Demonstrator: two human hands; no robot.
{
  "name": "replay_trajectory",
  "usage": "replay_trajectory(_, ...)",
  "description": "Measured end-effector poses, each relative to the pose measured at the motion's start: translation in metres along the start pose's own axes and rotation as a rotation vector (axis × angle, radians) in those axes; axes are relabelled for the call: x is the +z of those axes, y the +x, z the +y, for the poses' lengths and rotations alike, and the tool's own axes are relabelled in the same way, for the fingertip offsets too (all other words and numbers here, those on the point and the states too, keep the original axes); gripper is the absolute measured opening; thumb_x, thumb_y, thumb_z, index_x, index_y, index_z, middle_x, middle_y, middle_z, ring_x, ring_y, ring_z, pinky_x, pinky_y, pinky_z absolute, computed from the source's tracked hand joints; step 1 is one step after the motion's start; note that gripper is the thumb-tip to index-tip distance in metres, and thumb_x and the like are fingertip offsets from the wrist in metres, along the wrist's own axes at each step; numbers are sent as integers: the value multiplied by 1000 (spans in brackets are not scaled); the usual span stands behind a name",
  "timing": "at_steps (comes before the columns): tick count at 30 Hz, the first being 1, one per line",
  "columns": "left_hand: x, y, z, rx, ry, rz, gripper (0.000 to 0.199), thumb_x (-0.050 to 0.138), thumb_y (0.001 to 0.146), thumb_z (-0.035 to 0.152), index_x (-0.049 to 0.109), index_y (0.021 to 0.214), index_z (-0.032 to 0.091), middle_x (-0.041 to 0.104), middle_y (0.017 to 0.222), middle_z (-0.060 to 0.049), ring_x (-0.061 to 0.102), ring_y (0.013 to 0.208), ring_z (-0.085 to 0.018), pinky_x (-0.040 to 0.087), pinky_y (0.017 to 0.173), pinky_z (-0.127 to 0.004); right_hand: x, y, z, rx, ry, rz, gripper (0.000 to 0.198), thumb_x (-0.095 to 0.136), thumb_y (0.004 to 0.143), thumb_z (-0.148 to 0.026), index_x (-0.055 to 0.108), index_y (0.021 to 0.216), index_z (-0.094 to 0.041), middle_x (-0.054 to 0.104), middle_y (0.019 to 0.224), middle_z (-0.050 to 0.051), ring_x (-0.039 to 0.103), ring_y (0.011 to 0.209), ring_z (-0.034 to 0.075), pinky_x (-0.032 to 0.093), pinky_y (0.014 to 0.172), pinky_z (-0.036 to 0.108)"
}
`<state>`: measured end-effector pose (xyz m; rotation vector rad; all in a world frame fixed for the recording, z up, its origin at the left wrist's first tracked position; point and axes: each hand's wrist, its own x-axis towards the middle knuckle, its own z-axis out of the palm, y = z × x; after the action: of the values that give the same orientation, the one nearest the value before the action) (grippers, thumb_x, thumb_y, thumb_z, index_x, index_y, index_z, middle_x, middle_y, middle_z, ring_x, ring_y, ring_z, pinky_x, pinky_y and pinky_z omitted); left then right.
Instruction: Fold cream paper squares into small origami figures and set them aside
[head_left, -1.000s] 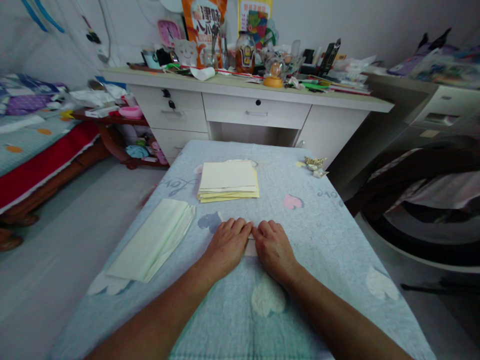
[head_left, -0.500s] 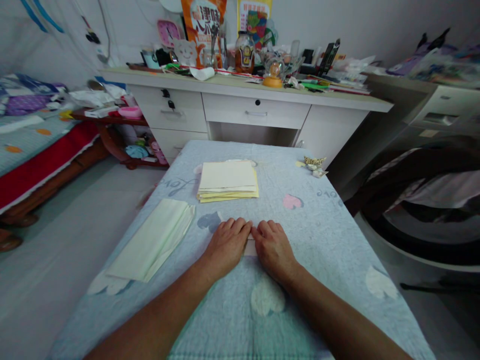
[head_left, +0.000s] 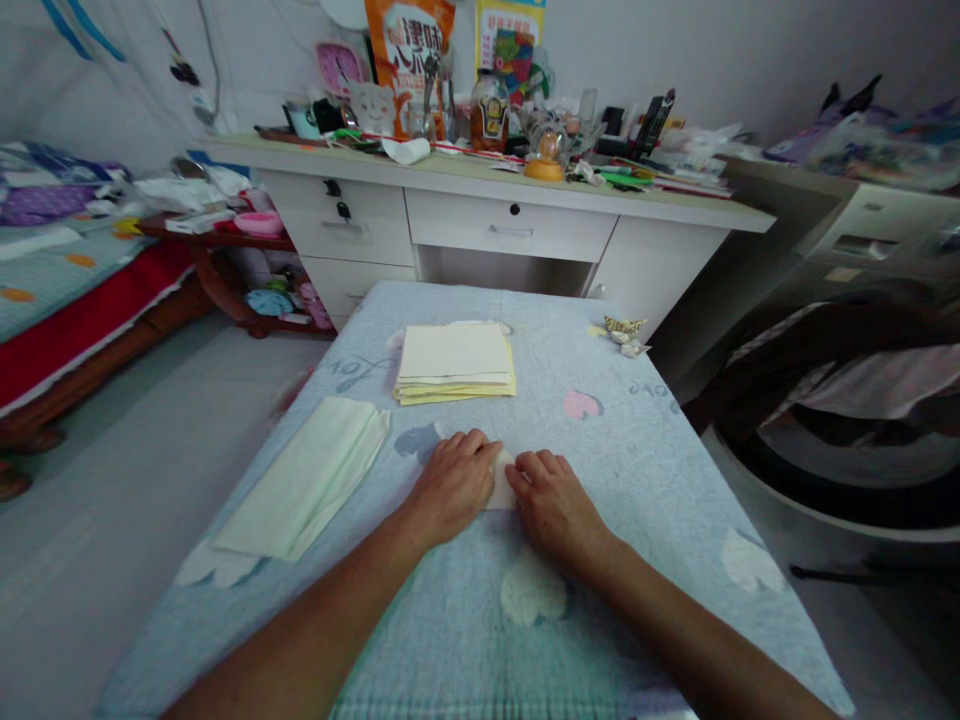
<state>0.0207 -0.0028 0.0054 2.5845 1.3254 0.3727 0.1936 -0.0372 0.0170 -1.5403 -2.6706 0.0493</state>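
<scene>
Between my two hands lies a small pale piece of paper [head_left: 501,488] on the blue cloth, its top edge slanted to a point as if folded. My left hand [head_left: 459,478] presses on its left side, fingers bent and close together, thumb hidden. My right hand [head_left: 546,495] has curled fingers at the paper's right edge; the fingertips are partly hidden. Beyond the hands sits a stack of cream and yellow paper [head_left: 455,355]. A pile of folded pale green paper sheets [head_left: 304,480] lies to the left of my left arm.
A blue patterned cloth [head_left: 637,560] covers the table. Small folded paper pieces [head_left: 626,330] rest at its far right corner. Behind stands a cluttered white desk [head_left: 517,220]. A washing machine [head_left: 862,260] is on the right and a bed [head_left: 67,270] on the left.
My hands have moved slightly apart, the right one a little to the right and down. More of the small paper now shows between them, with a slanted top edge.
</scene>
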Motion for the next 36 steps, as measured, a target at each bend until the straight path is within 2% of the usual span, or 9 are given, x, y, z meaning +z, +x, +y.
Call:
replay_trajectory(5, 4, 1, 1, -44, -29, 30, 34, 52, 90, 34, 55, 122, 24, 55, 104, -6, 51, 97, -22, 41, 87, -37, -3, -6, 7, 16, 240, 43, 26, 51, 83, -7, 66, 101, -19, 60, 100, 7, 47, 94, 21, 38, 84, 34)
replay_trajectory(8, 6, 0, 1, -50, -30, 37, 37, 56, 87, 32, 54, 123, 24, 55, 104, -5, 51, 97, -22, 41, 86, -37, 0, -7, 15, 26, 413, 142, 33, 49, 81, -3, 66, 103, -19, 60, 100, 6, 48, 93, 19, 39, 87, 33)
replay_trajectory(11, 6, -1, 0, -40, -31, 43, 37, 56, 87, 31, 54, 123, 24, 55, 104, -5, 51, 97, -22, 41, 86, -38, 5, -8, 20, 77, 464, 229, 32, 50, 82, -6, 64, 108, -17, 58, 104, 9, 47, 96, 21, 40, 88, 37)
replay_trajectory(15, 5, -1, 0, -37, -36, 43, 37, 57, 86, 31, 54, 122, 24, 55, 104, -5, 51, 97, -22, 42, 86, -38, 8, -9, 19, 91, 447, 217, 30, 54, 83, -12, 64, 110, -17, 56, 107, 10, 46, 99, 23, 39, 89, 40)
replay_trajectory(25, 6, -1, -1, -24, 4, 40, 39, 59, 85, 30, 53, 123, 23, 55, 105, -6, 51, 97, -22, 42, 85, -37, 8, 1, 17, 97, 312, 153, 42, 55, 86, -21, 56, 128, -23, 51, 104, 8, 42, 94, 22, 36, 85, 38)
replay_trajectory(36, 1, 0, 3, -20, 55, 10, 35, 56, 87, 32, 54, 121, 23, 55, 105, -5, 51, 97, -22, 41, 84, -37, -1, 5, 15, 62, 50, 110, 33, 52, 91, -36, 58, 122, -26, 54, 102, 8, 42, 93, 25, 31, 79, 37)
